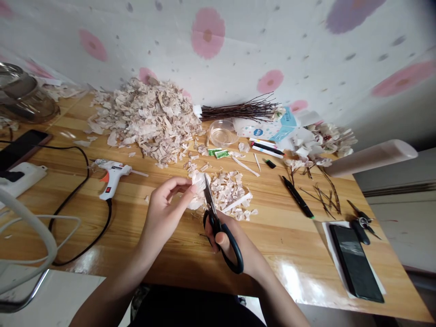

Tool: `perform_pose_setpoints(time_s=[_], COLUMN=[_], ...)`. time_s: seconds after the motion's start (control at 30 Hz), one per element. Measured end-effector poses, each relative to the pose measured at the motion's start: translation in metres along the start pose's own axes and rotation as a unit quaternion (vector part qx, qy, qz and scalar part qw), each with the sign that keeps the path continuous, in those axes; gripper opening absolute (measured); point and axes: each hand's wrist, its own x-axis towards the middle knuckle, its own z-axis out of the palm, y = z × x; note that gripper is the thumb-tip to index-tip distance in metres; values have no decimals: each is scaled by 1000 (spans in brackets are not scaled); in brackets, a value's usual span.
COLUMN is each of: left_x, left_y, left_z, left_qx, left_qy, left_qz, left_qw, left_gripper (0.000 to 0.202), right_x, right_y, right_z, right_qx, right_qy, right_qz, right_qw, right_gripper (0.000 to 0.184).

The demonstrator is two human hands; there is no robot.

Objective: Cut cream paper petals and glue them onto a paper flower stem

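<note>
From here, the left hand [166, 204] pinches a pale petal [196, 200] above the tabletop [265, 227], and the right hand [230, 240] grips scissors [214, 220], blades against it. A small heap of scraps [233, 184] beside them looks cut already; the big pile [150, 118] behind seems largely untouched.

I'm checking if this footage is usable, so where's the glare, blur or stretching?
Head view: bright glare on the tabletop near its front edge, strongest at right; head view: the flower-print backdrop looks soft, its blooms stretched toward the upper right; head view: the scissors are clear enough to make out.
</note>
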Motion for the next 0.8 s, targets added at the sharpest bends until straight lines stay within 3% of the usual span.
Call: perform_pose_setpoints(time_s=[0.43, 0.63, 0.8], left_x=[3, 2, 5], left_y=[6, 3, 3], left_z=[-8, -7, -11], left_qx=[42, 47, 33], left_qy=[-1, -38, -16], left_qz=[-5, -28, -37], left_qw=[999, 998, 999], left_gripper=[12, 18, 19], right_x=[-1, -2, -1], right_y=[-5, -6, -5], right_z=[-6, -6, -5], right_qx=[-50, -67, -69], right_qy=[6, 7, 9], right_qz=[39, 38, 33], right_qw=[998, 997, 997], right_gripper=[66, 67, 64])
